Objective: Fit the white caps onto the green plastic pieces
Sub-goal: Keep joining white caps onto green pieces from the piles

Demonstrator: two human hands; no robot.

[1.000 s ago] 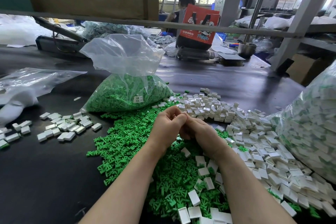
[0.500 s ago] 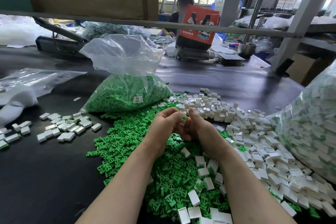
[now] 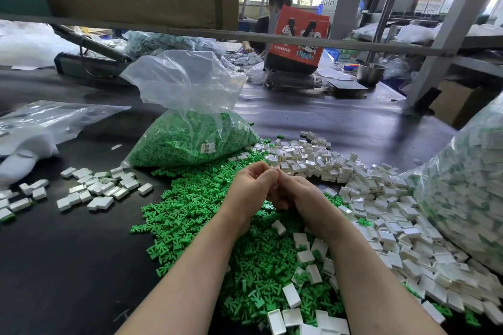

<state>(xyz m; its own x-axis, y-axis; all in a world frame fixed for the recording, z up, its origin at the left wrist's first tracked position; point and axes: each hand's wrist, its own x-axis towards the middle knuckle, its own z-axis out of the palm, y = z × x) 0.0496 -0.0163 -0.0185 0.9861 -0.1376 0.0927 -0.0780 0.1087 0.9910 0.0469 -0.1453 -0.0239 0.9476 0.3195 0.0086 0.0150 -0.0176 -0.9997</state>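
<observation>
Seen from the head camera: two bare hands meet above a dark surface (image 3: 68, 266); the left hand (image 3: 251, 190) and right hand (image 3: 302, 196) curl their fingers together, what they grasp hidden; loose green pieces (image 3: 190, 215) lie heaped beneath; white caps (image 3: 381, 198) spread to the right; a clear bag of green pieces (image 3: 190, 141) sits behind.
</observation>
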